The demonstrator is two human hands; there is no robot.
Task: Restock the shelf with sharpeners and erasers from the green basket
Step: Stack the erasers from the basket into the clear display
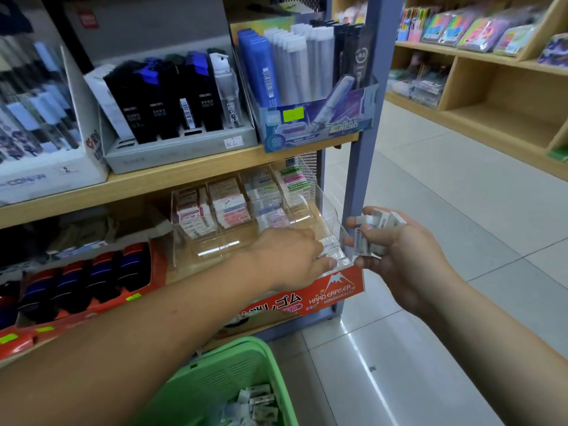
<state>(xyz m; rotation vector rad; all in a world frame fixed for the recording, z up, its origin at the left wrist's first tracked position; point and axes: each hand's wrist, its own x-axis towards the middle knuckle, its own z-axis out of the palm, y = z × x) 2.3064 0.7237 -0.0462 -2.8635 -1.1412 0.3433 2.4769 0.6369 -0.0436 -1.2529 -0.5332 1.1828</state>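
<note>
A clear acrylic tiered display (330, 210) on the lower shelf holds rows of wrapped erasers (229, 204). My left hand (292, 256) reaches into its front right compartment, fingers curled onto a small wrapped eraser (330, 241) there. To the right of the display, my right hand (396, 253) grips a bunch of small wrapped erasers (376, 224). At the bottom of the view stands the green basket (221, 364), with several small wrapped items (255, 404) lying inside it.
A red "Hard Eraser" box (332, 295) sits under the display. The blue shelf post (365, 149) stands just behind my right hand. Pen lead boxes (172, 99) and pen packs (307, 72) fill the upper shelf. Tiled floor (445, 195) and wooden shelving (491, 87) lie to the right.
</note>
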